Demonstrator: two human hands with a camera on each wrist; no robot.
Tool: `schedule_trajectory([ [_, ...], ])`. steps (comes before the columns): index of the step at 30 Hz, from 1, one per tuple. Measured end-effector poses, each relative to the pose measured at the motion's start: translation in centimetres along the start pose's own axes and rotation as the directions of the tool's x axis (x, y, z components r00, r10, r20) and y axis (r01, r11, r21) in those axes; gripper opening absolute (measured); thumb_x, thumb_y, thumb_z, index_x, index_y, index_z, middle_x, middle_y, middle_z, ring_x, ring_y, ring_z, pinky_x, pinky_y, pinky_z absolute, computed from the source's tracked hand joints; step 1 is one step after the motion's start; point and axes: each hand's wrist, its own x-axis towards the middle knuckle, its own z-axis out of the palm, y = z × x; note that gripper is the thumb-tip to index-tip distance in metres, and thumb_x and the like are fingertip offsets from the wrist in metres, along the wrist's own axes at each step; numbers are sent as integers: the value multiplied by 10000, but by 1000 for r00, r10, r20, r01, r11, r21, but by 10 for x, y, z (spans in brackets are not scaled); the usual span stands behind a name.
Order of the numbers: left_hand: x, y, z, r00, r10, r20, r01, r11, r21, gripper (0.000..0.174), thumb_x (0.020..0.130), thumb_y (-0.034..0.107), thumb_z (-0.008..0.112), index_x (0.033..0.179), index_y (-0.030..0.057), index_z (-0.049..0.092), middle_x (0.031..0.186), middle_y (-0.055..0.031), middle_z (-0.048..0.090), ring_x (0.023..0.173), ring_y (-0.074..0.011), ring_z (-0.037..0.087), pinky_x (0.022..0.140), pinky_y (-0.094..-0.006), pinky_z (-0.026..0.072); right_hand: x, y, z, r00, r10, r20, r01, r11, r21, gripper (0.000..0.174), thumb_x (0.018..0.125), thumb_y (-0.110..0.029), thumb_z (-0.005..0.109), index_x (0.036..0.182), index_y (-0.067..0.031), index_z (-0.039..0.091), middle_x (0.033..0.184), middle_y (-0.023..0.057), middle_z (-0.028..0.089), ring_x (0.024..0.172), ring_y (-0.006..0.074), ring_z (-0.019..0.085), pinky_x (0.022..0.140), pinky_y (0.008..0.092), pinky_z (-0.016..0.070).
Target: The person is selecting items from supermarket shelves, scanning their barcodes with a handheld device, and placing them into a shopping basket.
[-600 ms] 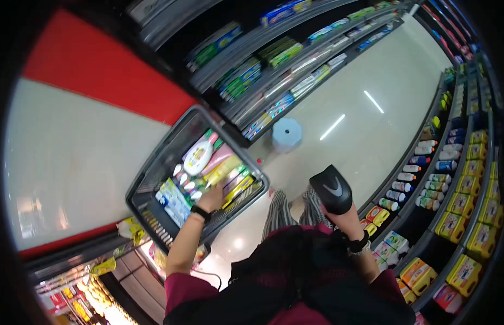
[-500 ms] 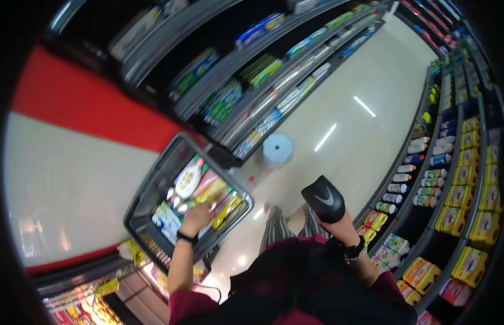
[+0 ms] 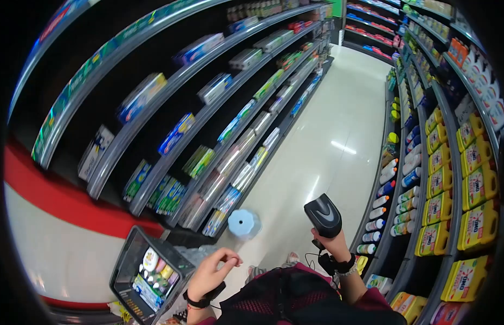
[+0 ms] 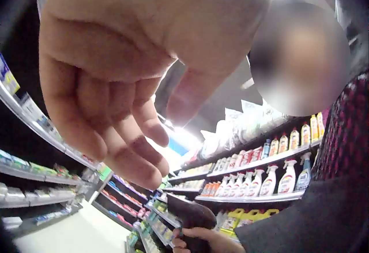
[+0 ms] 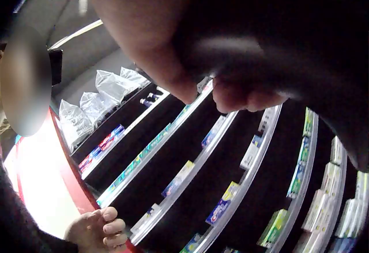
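My right hand (image 3: 332, 241) grips a black barcode scanner (image 3: 323, 216) by its handle, its broad head pointing forward. In the right wrist view the fingers (image 5: 230, 96) curl round the dark scanner (image 5: 277, 39). Loosely bent and holding nothing, my left hand (image 3: 213, 273) hovers in front of my body, just right of a grey shopping basket (image 3: 126, 273). Inside that basket lie a white bottle (image 3: 150, 260), a blue-and-white pack (image 3: 147, 295) and other packaged goods. The left wrist view shows the left hand's fingers (image 4: 130, 155) hanging relaxed.
Shelves of boxed goods (image 3: 176, 134) run along the left, and shelves of yellow jugs (image 3: 482, 184) and bottles (image 3: 406, 208) along the right. A light-blue stool (image 3: 244, 223) stands on the aisle floor beside the left shelves. A red-and-white panel (image 3: 62, 216) borders the basket.
My left hand has come out of the basket and moved right, empty. The view has tilted up along the aisle, so the basket sits lower. The right hand still holds the scanner.
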Motion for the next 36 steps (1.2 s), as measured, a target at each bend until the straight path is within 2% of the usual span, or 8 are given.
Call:
schedule_trajectory([
  [2, 42, 20, 26, 996, -1, 88, 2, 1000, -6, 87, 928, 67, 538, 956, -9, 569, 898, -75, 648, 858, -152, 626, 785, -276, 483, 12, 9, -35, 998, -40, -46, 44, 996, 82, 385, 753, -109, 768, 1081, -8, 595, 870, 25, 658, 744, 99, 595, 708, 278, 502],
  [7, 138, 36, 68, 972, 24, 233, -4, 996, -88, 125, 954, 126, 534, 977, 6, 562, 910, -64, 652, 848, -150, 635, 771, -278, 483, 36, 41, -88, 987, 11, -159, 14, 988, 153, 470, 738, -109, 784, 1146, -3, 578, 1041, 62, 658, 939, 138, 612, 845, 303, 487],
  [15, 329, 41, 125, 911, 70, 407, -136, 981, 135, 147, 958, 141, 516, 987, 6, 566, 892, -74, 642, 863, -157, 630, 761, -281, 487, 136, 50, -152, 971, 94, -218, -60, 986, 157, 537, 707, -126, 805, 1167, 4, 558, 1060, 77, 655, 938, 138, 612, 837, 298, 491],
  [23, 535, 80, 133, 919, 227, 321, -267, 960, 84, 142, 925, 152, 542, 998, 35, 575, 882, -104, 645, 864, -227, 640, 764, -303, 485, 321, -15, -232, 954, 83, -288, -56, 993, 100, 521, 712, -140, 784, 1168, -19, 561, 1008, 58, 654, 901, 145, 618, 820, 302, 493],
  [27, 617, 95, 138, 904, 264, 335, -332, 929, 165, 135, 933, 117, 533, 1004, 11, 578, 904, -108, 646, 875, -219, 635, 775, -314, 486, 392, -34, -262, 944, -58, -324, -2, 983, -181, 458, 727, -137, 774, 1129, -13, 591, 1019, 87, 673, 933, 180, 642, 839, 310, 497],
  [29, 650, 103, 142, 900, 257, 351, -306, 947, 92, 153, 922, 158, 533, 999, 33, 578, 938, -118, 642, 889, -263, 635, 779, -331, 488, 422, -36, -275, 946, 8, -324, -43, 994, -98, 453, 726, -136, 776, 1123, -10, 596, 1040, 97, 672, 956, 202, 645, 852, 317, 497],
  [31, 687, 109, 148, 903, 216, 371, -259, 963, 69, 158, 922, 158, 532, 1002, 30, 579, 937, -120, 641, 887, -262, 634, 777, -331, 488, 459, -30, -286, 930, 9, -368, -7, 1000, 7, 300, 730, -92, 761, 994, -19, 641, 780, 17, 652, 686, 99, 601, 620, 270, 489],
  [36, 783, 116, 172, 932, 156, 328, -217, 963, 158, 156, 927, 157, 528, 996, 26, 580, 929, -111, 641, 881, -246, 633, 775, -321, 485, 565, -14, -331, 947, -65, -314, 39, 995, -87, 328, 733, -98, 764, 1020, -18, 627, 756, 8, 642, 683, 94, 592, 617, 265, 488],
])
